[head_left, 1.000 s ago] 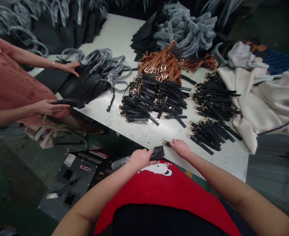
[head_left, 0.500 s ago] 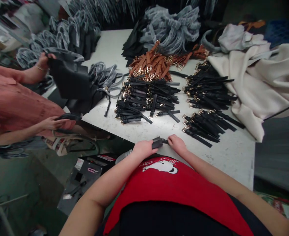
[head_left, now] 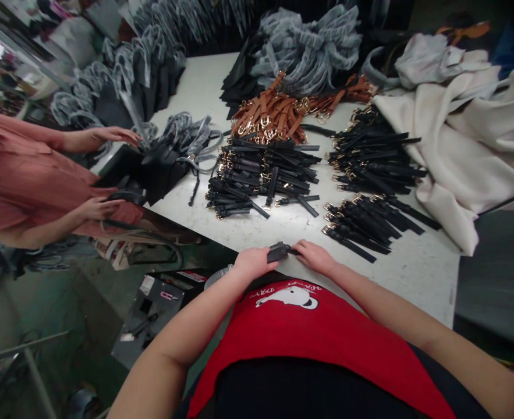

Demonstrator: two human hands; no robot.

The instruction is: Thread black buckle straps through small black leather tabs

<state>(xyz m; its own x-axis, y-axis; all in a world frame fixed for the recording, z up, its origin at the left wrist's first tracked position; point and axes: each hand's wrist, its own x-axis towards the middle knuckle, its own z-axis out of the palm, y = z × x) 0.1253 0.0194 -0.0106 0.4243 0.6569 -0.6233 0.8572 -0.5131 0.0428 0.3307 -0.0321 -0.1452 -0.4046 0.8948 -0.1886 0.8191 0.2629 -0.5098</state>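
Observation:
At the near edge of the white table (head_left: 283, 230) my left hand (head_left: 252, 263) is closed on a small black leather piece (head_left: 277, 252). My right hand (head_left: 313, 256) pinches the other end of it, where a thin black strap sticks out. Both hands meet just above my red shirt. A small heap of black buckled straps (head_left: 361, 221) lies just beyond my right hand. A larger heap of black straps (head_left: 261, 171) is at the middle of the table.
Brown straps (head_left: 269, 116) and another black heap (head_left: 374, 157) lie farther back, beside cream cloth (head_left: 470, 145) on the right. A person in a pink top at the left handles a black bag (head_left: 160, 169). Grey wrapped handles (head_left: 309, 46) fill the far end. A dark machine (head_left: 152, 308) stands below.
My hands have stayed together on the black piece, folded smaller than a second ago. The person at the left lowered the black bag to the table and moved a hand over it.

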